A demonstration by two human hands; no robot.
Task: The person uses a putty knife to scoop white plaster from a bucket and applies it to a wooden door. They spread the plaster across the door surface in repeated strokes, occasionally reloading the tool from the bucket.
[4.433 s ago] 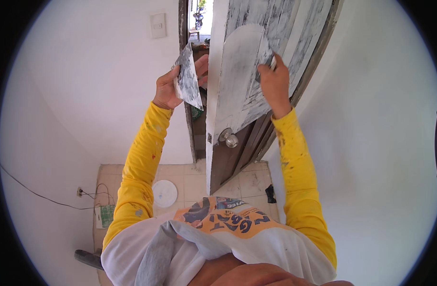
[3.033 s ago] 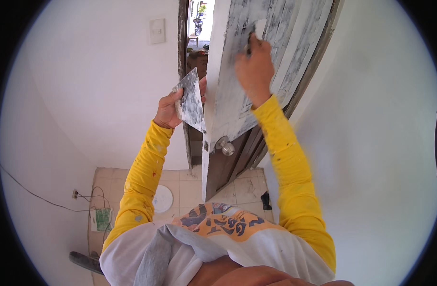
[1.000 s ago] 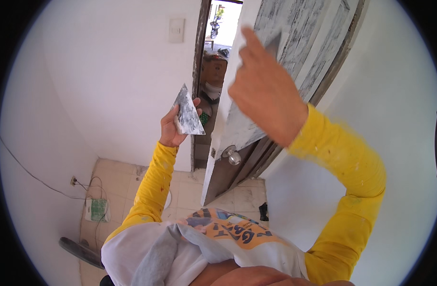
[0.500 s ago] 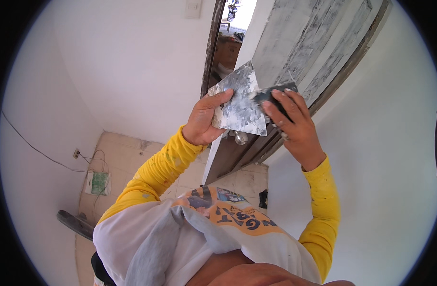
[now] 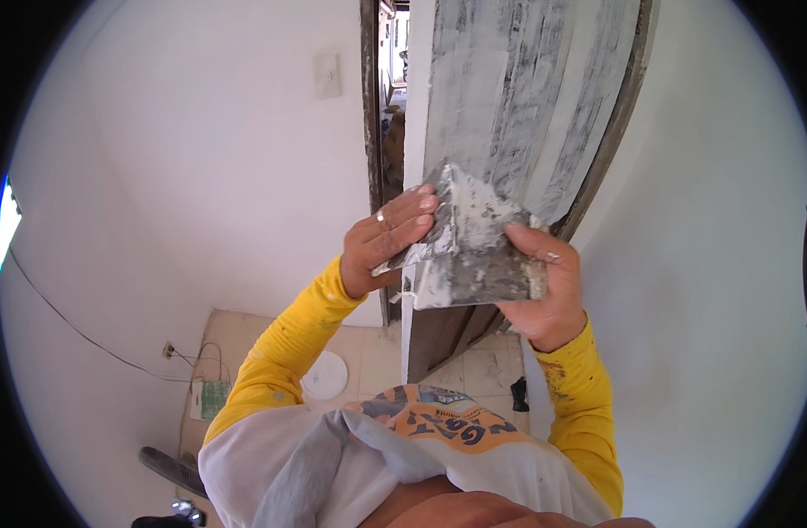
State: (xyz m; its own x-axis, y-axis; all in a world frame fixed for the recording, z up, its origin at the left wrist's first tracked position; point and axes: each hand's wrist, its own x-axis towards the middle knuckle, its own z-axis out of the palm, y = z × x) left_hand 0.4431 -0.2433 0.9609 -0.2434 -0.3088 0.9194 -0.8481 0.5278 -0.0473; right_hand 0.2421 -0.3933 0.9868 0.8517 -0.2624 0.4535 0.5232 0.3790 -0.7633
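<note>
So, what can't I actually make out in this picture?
All in the head view:
Right hand: fingertips hidden behind the right plate.
Left hand: thumb tip hidden behind the left plate.
Door: top cut off by the upper edge, part of its middle covered by the plates.
Things beyond the door: too small, partly blocked by it.
Black object on the floor: too small to identify.

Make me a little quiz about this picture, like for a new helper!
1. True or false: the white rectangular wall switch is right of the grey-white streaked door.
2. What lies on the tan tiled floor? A) red bucket B) round white disc C) blue rug
3. Fill in: the ___ of the bare right hand lies over its flat, grey, white-smeared metal blade.

Key: 1. False, it is left of it. 2. B. 3. thumb.
</note>
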